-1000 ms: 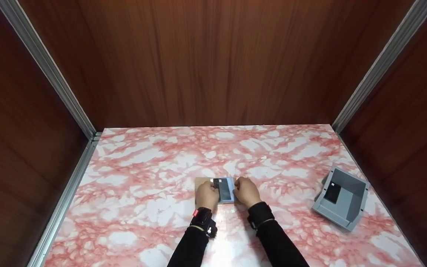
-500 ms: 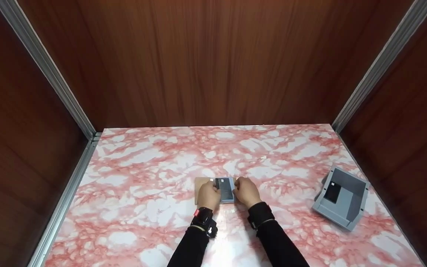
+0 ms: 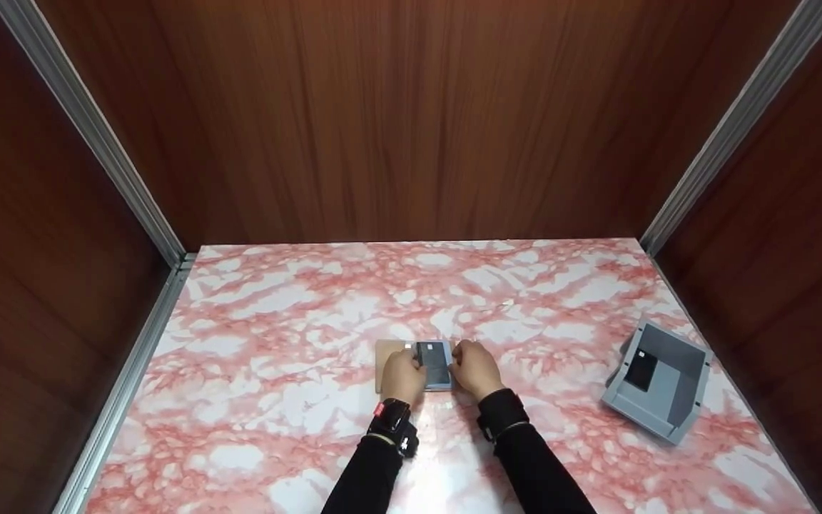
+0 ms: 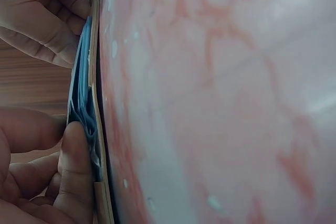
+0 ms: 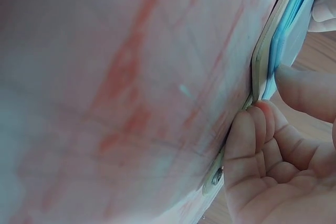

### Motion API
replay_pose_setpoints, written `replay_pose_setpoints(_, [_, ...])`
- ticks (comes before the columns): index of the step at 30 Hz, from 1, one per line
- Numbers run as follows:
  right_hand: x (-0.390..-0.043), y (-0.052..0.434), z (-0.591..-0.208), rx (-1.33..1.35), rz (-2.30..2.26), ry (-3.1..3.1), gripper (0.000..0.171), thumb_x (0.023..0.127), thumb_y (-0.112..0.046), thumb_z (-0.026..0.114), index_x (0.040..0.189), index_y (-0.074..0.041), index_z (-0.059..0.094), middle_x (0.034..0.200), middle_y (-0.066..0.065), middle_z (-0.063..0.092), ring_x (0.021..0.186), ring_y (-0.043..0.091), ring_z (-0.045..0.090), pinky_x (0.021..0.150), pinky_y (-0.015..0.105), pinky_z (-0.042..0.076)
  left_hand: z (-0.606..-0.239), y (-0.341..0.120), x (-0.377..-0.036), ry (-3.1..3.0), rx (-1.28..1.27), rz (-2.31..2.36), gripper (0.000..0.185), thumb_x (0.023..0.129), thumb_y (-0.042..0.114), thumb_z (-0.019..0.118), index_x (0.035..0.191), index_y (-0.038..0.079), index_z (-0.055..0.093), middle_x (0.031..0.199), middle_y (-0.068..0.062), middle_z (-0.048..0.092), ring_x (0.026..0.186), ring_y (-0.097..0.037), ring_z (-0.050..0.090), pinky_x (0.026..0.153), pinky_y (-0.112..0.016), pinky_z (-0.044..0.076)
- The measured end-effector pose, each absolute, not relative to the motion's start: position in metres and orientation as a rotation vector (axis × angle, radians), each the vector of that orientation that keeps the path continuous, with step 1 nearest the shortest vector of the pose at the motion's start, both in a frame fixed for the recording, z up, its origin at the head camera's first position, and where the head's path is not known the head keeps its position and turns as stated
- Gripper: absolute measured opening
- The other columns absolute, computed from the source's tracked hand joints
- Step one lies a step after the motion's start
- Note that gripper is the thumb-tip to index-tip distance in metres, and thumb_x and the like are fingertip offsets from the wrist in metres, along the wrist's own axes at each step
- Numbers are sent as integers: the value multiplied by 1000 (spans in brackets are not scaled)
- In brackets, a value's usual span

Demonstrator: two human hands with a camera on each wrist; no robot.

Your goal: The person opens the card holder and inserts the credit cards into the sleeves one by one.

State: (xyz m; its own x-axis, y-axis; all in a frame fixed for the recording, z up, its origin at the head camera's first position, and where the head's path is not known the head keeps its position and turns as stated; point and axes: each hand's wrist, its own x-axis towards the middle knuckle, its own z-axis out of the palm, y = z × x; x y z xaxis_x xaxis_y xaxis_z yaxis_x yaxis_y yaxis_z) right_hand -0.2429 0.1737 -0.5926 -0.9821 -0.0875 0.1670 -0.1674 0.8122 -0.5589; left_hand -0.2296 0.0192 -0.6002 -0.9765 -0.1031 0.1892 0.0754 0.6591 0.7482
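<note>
Shifted slightly rightward, the left hand (image 3: 402, 377) pinches a dark card (image 3: 435, 365); the right hand (image 3: 476, 369) grips the wallet (image 3: 389, 348).

A hand could pass over the tabletop (image 3: 254, 400) at lower left, or between the right hand (image 3: 477, 370) and the gray bin (image 3: 662, 395) at right. Brown panels (image 3: 397, 128) bar the top and sides.
</note>
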Motion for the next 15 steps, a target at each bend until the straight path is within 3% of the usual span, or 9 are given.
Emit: replay_pose_setpoints(15, [-244,173,-593,192,921,-2906,16,81,-2,74,90,-1,62,78,6,55,73,24,55,70,41,48,-601,19,-229,-2641,-10,-1205,18,74,-1,70,92,-4,72,77,-10,63,79,-31,63,74,-43,51])
